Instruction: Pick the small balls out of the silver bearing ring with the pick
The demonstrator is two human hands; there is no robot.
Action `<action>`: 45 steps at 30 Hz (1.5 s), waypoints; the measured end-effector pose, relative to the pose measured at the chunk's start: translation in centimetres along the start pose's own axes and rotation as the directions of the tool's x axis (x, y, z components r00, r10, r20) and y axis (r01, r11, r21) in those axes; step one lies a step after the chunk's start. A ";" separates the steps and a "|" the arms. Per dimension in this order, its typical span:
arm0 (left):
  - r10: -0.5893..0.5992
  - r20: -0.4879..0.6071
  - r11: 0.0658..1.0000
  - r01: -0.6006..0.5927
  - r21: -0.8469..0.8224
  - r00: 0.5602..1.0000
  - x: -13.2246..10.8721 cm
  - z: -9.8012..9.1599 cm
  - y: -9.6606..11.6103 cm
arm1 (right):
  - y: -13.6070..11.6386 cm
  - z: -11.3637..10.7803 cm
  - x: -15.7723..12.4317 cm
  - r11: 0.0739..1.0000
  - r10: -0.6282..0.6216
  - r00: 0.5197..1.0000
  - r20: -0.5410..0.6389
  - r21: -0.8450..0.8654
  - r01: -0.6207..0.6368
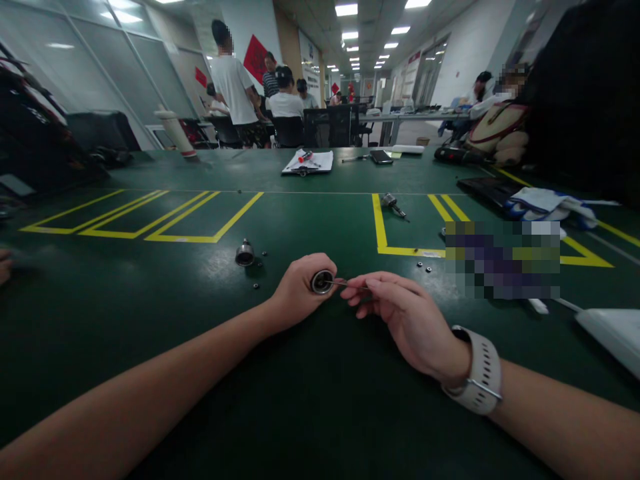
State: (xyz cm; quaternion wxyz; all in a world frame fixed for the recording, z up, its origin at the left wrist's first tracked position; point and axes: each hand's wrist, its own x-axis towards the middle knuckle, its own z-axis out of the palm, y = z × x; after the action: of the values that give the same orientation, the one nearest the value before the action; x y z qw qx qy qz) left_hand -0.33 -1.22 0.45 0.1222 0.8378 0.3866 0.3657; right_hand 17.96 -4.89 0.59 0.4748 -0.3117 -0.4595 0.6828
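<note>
My left hand [295, 297] is closed around a hollow round metal part [322, 282], its open end turned towards me. A thin metal tool [343, 284], perhaps tweezers, is pinched in my right hand [403, 310]. The tool's tip reaches into the mouth of the metal part; what it touches inside is too small to make out. Beyond my left hand, a metal cup-shaped part [245, 254] with a narrow top stands on the green table [300, 400]. Small dark rings [256, 286] lie near it. Two small ring-like pieces [429, 269] rest beyond my right hand.
Yellow tape [383, 227] marks areas on the table. A metal part with a thin shaft [393, 202] lies inside one. Farther back are a clipboard [320, 162] and a phone [381, 157]. Gloves [550, 200] and a blurred-out object [500, 260] lie right. People sit and stand behind.
</note>
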 end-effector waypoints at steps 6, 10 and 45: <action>-0.048 -0.058 0.990 0.055 0.129 0.997 -0.1 0.2 -0.2 | -0.4 0.7 -0.8 0.929 -0.189 0.982 0.008 -0.321 0.182; -0.041 -0.046 0.968 0.051 0.247 0.998 -0.3 0.3 -0.4 | -0.6 1.1 -1.2 0.843 -0.220 0.975 0.025 -0.497 0.203; -0.042 0.010 0.994 0.041 0.106 0.999 -0.2 0.2 0.2 | -0.1 0.2 -0.6 0.980 -0.113 0.993 0.035 -0.164 0.117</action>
State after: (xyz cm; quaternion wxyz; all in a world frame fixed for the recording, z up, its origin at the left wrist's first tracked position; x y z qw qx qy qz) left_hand -0.19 -1.51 0.34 0.0876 0.8370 0.4220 0.3371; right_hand 18.10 -5.51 0.78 0.4800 -0.3144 -0.5378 0.6177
